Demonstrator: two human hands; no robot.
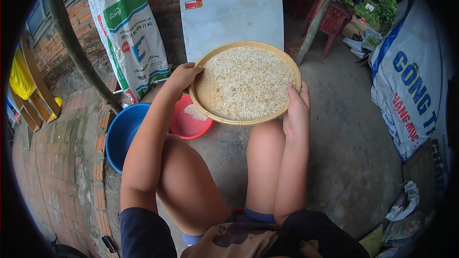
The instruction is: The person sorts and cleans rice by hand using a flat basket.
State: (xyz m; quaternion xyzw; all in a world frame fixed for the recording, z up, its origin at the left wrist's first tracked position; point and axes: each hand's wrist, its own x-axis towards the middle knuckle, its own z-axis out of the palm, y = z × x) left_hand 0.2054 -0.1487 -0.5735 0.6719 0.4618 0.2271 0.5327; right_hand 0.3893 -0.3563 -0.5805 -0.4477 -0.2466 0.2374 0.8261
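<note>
A round, tan winnowing basket (234, 123) is held up above my knees, one hand on each side of its rim. Pale grain mixed with husks (248, 81) covers most of its inside, leaving some of the woven bottom bare at the left. My left hand (184, 76) is closed on the left rim. On the right rim, my right hand (298, 107) grips with the thumb on the inner side and the other fingers partly hidden behind. Below and left of the basket, a red basin (191, 126) holds a little pale grain.
A blue basin (122, 136) stands on the left, partly behind my left arm. Behind are a feed sack (129, 33), a whitish panel (229, 19) and a wooden post (318, 19). A red plastic chair (333, 21) stands back right, and a large printed sheet (406, 81) hangs at the right.
</note>
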